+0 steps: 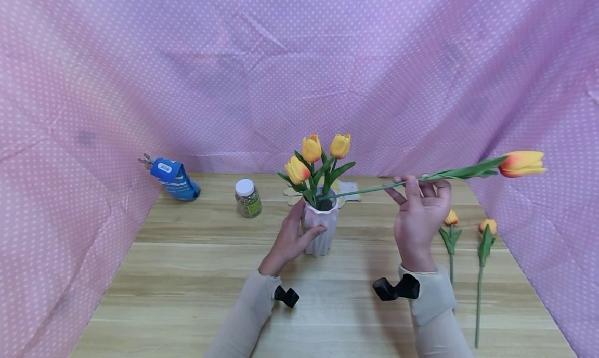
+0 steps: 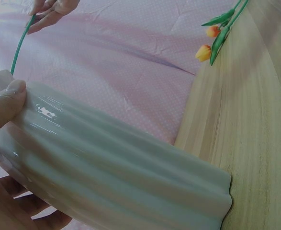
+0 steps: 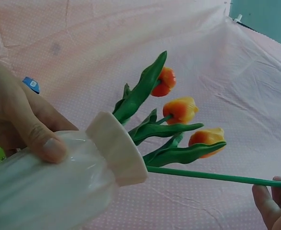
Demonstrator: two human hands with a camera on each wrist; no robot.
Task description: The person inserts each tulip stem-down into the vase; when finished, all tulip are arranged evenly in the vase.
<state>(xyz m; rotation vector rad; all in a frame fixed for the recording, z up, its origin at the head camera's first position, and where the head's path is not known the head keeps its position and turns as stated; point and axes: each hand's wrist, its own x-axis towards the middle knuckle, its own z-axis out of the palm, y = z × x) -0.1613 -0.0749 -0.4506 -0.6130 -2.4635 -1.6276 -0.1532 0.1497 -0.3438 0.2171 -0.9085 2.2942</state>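
Note:
A white ribbed vase point(image 1: 322, 228) stands on the table with three yellow-orange tulips point(image 1: 311, 148) in it. My left hand point(image 1: 292, 238) grips the vase near its rim, thumb across the front, as the left wrist view also shows. With my right hand point(image 1: 421, 217) I pinch the green stem of another tulip point(image 1: 521, 164) between thumb and fingers. That tulip lies nearly level, its bloom out to the right. Its stem end point(image 3: 202, 176) reaches the vase mouth; how far it goes inside is hidden by the rim.
Two more tulips point(image 1: 481, 275) lie on the wooden table point(image 1: 187, 295) at the right. A white-capped jar point(image 1: 248, 199) and a blue bag point(image 1: 174, 179) stand at the left. Behind the vase lies a flat pale item point(image 1: 350, 190). Pink dotted cloth point(image 1: 234, 77) surrounds the table.

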